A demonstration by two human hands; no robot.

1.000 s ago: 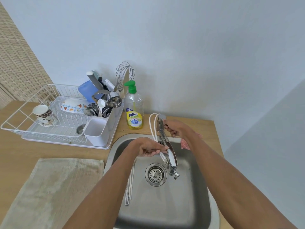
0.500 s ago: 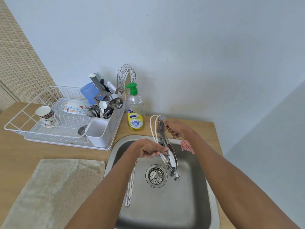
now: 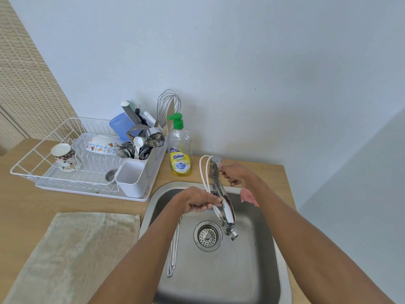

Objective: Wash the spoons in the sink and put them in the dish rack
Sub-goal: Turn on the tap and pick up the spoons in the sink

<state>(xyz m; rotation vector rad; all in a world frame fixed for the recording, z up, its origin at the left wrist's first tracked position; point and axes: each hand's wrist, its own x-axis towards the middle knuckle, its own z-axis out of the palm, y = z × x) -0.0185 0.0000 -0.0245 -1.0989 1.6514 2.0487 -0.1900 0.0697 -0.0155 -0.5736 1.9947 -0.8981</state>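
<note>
The left hand [image 3: 198, 199] reached over the sink with its fingers [image 3: 210, 204] curled round a white hose [image 3: 204, 172] where it ran beside the tap spout [image 3: 228, 208]. The thumb lay across the top of the hose. The right hand [image 3: 235, 174] was further back, its fingers [image 3: 225, 173] closed on the tap handle [image 3: 215, 160] at the top of the tap.

Neither hand held the spoons [image 3: 173, 249]. They lay together on the floor of the steel sink [image 3: 282, 260], below the left hand and well apart from its fingers, just left of the round drain strainer [image 3: 207, 235]. The left forearm crossed over them and hid their upper ends. Only the long thin handles showed, pointing toward the viewer.

A small red cloth [image 3: 248, 197] hung at the back rim of the sink, beside the right wrist.

On the wooden worktop [image 3: 26, 200], left of the sink, stood a white wire dish rack [image 3: 43, 150] on a white tray. It held a patterned mug [image 3: 63, 157], a patterned bowl [image 3: 102, 145] and a white cutlery holder [image 3: 132, 182] whose front compartment looked empty. The compartments behind it were crowded with utensils, among them a wire whisk [image 3: 168, 105]. A bottle of yellow dish soap [image 3: 180, 154] with a green pump stood between the rack and the tap. A pale green cloth [image 3: 72, 249] lay flat on the worktop in front of the rack.
</note>
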